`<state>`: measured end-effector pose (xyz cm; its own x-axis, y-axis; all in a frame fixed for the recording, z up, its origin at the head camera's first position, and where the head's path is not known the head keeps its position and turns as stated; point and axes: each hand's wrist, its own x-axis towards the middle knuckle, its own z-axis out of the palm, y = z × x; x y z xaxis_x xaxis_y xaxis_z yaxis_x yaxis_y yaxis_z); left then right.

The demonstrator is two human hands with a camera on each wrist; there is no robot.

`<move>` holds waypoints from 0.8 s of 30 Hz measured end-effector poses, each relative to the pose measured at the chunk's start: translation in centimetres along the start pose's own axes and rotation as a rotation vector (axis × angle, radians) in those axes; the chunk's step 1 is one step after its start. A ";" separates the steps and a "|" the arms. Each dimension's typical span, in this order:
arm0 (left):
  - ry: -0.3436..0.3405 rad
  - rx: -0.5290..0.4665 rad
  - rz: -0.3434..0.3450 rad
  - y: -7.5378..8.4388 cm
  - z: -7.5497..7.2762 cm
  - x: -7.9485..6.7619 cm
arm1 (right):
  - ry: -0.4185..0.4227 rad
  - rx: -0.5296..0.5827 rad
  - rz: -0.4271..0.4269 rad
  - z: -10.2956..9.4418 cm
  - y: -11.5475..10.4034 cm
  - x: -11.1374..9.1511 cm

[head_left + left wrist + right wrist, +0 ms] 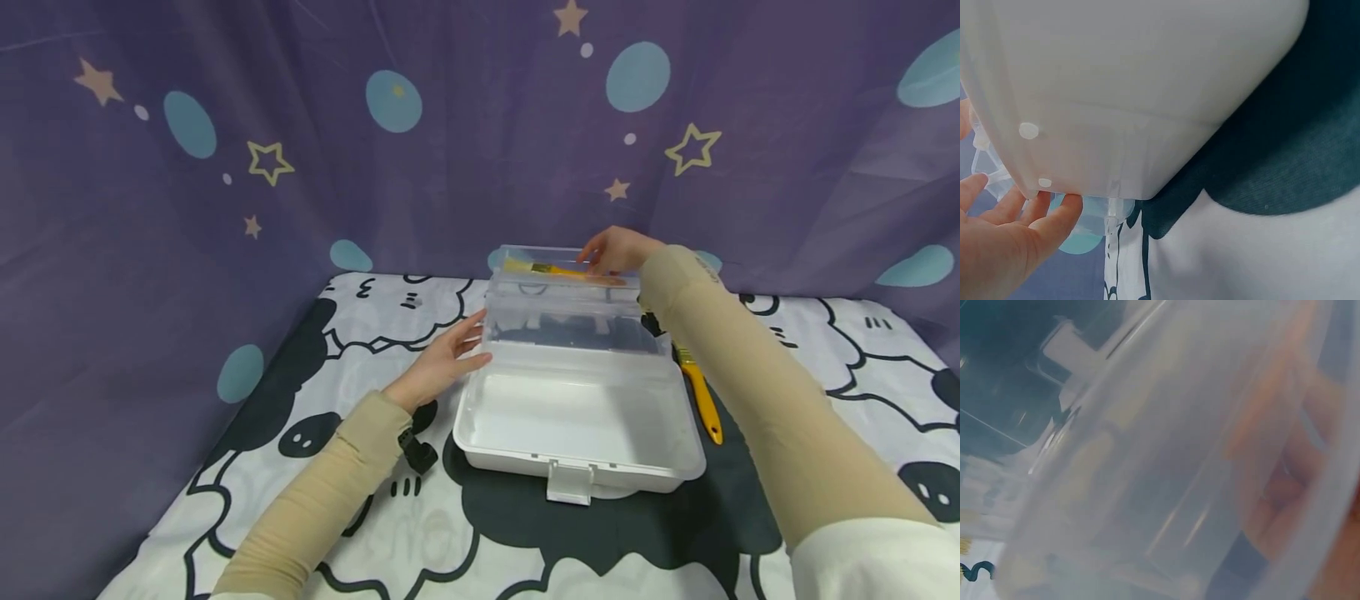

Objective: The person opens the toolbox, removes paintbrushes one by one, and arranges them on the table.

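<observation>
A white plastic box stands with its clear lid swung back. At the box's left rear corner, my left hand touches the side with fingers spread; the left wrist view shows its fingertips at the box edge. Beyond the lid, my right hand reaches down into the lid's clear top compartment. Its fingers pinch the yellow handle of a paintbrush, whose bristles point left. Through cloudy plastic in the right wrist view, the orange-looking handle shows blurred beside the fingers.
A second yellow-handled paintbrush lies on the cloth right of the box, partly under the right forearm. The box's front latch hangs down. A patterned cloth covers the table, and a purple curtain rises behind it.
</observation>
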<state>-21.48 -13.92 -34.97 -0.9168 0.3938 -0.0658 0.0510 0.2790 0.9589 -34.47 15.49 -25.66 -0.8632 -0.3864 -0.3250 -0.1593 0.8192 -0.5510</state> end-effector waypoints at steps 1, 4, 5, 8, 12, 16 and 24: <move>0.001 0.000 -0.001 0.0 0.0 0.0 | 0.000 0.000 -0.002 0.0 0.0 0.1; 0.003 0.002 0.000 -0.1 0.0 0.1 | -0.001 0.003 -0.014 0.0 -0.1 0.3; 0.002 0.002 0.001 -0.1 0.0 0.1 | 0.000 -0.001 -0.020 0.1 -0.1 0.4; 0.001 0.004 -0.001 -0.1 -0.1 0.1 | 0.000 -0.022 -0.038 0.1 -0.2 0.4; 0.002 0.010 0.000 0.0 -0.1 0.2 | -0.008 -0.051 -0.060 0.0 -0.2 0.3; 0.004 0.013 0.002 0.1 0.0 0.2 | -0.022 -0.053 -0.071 0.0 -0.2 0.3; 0.005 -0.003 0.003 0.0 0.1 0.1 | -0.002 -0.067 -0.094 0.3 -0.1 0.4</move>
<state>-21.52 -13.83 -35.01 -0.9185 0.3907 -0.0615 0.0527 0.2749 0.9600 -34.66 15.15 -25.93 -0.8418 -0.4639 -0.2760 -0.2713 0.8056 -0.5267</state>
